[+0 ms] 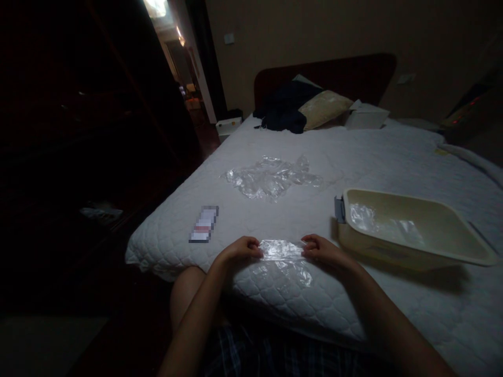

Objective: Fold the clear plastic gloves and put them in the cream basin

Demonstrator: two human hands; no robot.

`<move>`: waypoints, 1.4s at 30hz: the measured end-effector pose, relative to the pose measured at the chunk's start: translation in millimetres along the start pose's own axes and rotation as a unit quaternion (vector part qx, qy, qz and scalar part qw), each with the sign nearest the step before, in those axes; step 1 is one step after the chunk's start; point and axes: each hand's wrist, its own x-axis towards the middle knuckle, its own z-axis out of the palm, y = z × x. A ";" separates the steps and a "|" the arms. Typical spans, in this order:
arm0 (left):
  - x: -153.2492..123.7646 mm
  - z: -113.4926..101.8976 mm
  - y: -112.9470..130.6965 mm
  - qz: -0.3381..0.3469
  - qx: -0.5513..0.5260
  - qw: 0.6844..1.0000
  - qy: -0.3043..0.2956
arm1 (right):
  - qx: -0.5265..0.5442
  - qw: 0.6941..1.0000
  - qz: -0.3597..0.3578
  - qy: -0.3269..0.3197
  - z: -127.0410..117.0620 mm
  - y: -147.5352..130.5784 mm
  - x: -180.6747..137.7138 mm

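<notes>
A clear plastic bag (281, 250) is stretched between my two hands near the front edge of the bed. My left hand (243, 248) pinches its left end. At the right end, my right hand (319, 248) pinches it with thumb and fingers. The upper part looks folded into a flat strip, and a looser crumpled part hangs below onto the quilted cover. Further up the bed lies a spread pile of crumpled clear plastic bags (267, 178). To the right, a cream plastic bin (416, 256) with grey latches has flat folded clear plastic inside.
A phone-like rectangle (203, 224), blurred out, lies on the white quilted bed (176, 209) to the left. Dark clothing (285, 107), a beige pillow (324, 109) and a white box (367, 116) are near the headboard (353, 73).
</notes>
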 end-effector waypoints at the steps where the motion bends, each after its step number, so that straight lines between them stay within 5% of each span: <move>1: 0.8 -0.8 -1.4 -0.003 0.001 1.000 -0.008 | -0.015 1.000 -0.002 0.000 0.5 1.0 1.0; 11: 12.8 12.2 7.0 0.096 -0.108 0.987 0.077 | -0.081 0.987 -0.116 0.071 11.8 -11.6 14.3; 18: 10.5 2.8 9.8 0.049 -0.119 0.991 0.044 | -0.101 0.984 -0.125 0.075 1.1 -6.9 19.8; 23: 14.7 -2.6 -0.2 0.093 -0.065 0.993 0.024 | -0.096 0.985 -0.122 0.068 0.3 -1.4 17.7; 30: 17.5 -0.5 -7.8 0.127 -0.005 0.989 0.082 | -0.092 0.984 -0.138 0.066 6.8 1.2 11.6; 42: 20.6 -1.5 -16.2 0.162 0.008 0.982 0.099 | -0.174 0.963 -0.190 0.078 4.7 14.3 16.5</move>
